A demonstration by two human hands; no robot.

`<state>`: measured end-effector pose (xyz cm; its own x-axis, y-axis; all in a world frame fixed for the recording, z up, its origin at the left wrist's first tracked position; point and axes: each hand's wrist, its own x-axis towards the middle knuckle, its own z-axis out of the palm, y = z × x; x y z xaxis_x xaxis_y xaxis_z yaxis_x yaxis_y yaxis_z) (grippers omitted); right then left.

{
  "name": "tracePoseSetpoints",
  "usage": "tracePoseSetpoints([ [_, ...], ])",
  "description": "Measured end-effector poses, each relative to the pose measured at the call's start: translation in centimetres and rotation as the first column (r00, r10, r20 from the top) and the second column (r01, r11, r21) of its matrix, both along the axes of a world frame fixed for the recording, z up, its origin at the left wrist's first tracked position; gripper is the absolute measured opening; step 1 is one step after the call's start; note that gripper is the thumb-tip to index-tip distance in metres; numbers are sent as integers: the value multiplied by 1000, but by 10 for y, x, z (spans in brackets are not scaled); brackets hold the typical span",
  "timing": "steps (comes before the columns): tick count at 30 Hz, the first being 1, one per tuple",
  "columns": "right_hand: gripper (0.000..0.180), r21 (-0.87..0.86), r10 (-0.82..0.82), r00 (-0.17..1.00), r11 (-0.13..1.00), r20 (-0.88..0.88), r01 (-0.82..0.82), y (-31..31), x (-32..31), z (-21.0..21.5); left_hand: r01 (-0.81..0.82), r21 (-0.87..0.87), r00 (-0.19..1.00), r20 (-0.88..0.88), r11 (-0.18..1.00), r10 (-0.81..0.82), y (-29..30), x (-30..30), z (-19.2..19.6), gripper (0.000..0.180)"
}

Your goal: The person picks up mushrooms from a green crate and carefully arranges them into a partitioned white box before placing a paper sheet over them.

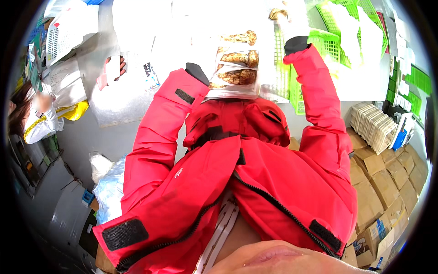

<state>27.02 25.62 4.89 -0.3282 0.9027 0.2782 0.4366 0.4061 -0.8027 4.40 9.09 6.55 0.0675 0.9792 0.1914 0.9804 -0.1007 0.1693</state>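
Both of my arms, in red sleeves with black cuffs, reach over a bright table. My left hand [199, 55] is beside the left edge of a white tray [237, 95]; glare hides its fingers. Several brown-and-cream mushrooms [239, 58] lie in the tray, thick-stemmed and set crosswise in rows. Farther forward on the right, my right hand [295, 20] looks pale and washed out. At its fingers is another mushroom [277, 14], broken up by white finger shapes, so the hand seems closed around it. The tray's far end dissolves into glare.
Bright green plastic baskets [326, 43] stand to the right. Another person's hand [122, 66] shows at the table's left. A white basket [68, 32] sits at the far left. Cardboard boxes [388, 185] and stacked white slatted trays [372, 125] are on my right.
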Motion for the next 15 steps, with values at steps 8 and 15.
tracePoseSetpoints([
  [8,44,255,347,743,786,573,-563,-51,-50,-10,89,-29,995,-48,996,-90,-4,-7,-11,22],
  [15,51,-490,189,942,816,-278,-308,-24,-21,18,68,35,997,30,997,-69,-6,-8,-8,20],
])
